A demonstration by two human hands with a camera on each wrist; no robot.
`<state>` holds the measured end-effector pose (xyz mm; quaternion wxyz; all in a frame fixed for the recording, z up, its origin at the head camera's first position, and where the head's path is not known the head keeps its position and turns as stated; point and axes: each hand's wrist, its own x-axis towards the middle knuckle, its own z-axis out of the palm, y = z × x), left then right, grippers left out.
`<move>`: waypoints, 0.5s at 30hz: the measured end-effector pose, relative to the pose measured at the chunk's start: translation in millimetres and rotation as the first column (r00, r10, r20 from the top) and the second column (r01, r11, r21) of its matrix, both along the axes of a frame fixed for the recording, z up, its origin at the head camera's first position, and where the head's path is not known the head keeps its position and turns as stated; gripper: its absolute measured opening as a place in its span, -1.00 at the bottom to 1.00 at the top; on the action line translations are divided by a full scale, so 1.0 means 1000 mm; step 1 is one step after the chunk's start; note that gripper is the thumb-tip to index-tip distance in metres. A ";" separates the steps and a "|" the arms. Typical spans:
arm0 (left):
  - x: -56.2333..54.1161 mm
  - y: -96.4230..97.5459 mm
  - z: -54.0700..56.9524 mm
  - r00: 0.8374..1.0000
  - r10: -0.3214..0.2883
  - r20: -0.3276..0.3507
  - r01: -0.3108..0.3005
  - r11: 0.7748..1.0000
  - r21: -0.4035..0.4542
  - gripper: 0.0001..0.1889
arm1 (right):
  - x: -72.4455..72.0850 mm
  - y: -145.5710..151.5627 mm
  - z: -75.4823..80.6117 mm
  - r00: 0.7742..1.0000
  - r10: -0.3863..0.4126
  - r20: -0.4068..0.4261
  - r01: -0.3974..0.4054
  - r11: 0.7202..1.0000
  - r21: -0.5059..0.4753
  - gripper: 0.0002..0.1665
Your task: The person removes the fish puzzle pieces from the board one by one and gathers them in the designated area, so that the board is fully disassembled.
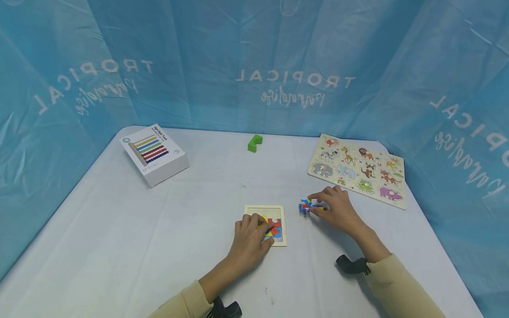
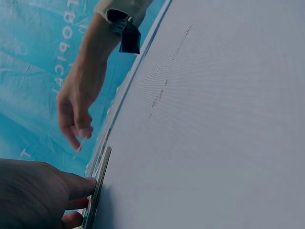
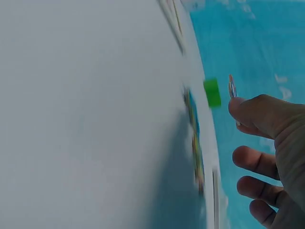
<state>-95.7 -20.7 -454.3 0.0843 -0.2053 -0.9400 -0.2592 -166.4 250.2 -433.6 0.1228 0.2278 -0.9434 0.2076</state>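
Note:
A small jigsaw puzzle in a wooden frame tray (image 1: 264, 208) lies flat on the table, with red, yellow and blue pieces inside it. My left hand (image 1: 249, 240) rests over the left part of this tray, its fingertips touching the top; part of the picture is hidden beneath. In the left wrist view, fingers (image 2: 78, 186) lie against the tray (image 2: 99, 188). To the right, my right hand (image 1: 336, 207) pinches a thin puzzle piece (image 3: 232, 87) between thumb and finger, above the table. Under it lie loose colourful puzzle pieces (image 1: 305, 207), close together.
A white box (image 1: 167, 163) with coloured rows printed on it stands at the back left. A green block (image 1: 255, 143) sits near the back edge. At the back right lies an animal peg puzzle board (image 1: 358, 170). Blue printed sheets (image 1: 222, 66) enclose the table.

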 end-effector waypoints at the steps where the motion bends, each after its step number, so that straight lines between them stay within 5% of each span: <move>1: 0.000 0.000 0.000 1.000 0.001 0.000 -0.001 1.000 0.001 -0.62 | 0.001 0.007 0.000 1.000 -0.018 0.001 0.018 1.000 0.004 -0.66; 15: 0.001 0.002 0.002 1.000 0.005 -0.007 -0.005 0.999 0.034 -0.64 | 0.010 0.066 -0.009 0.979 -0.163 0.124 0.150 0.983 0.109 -0.66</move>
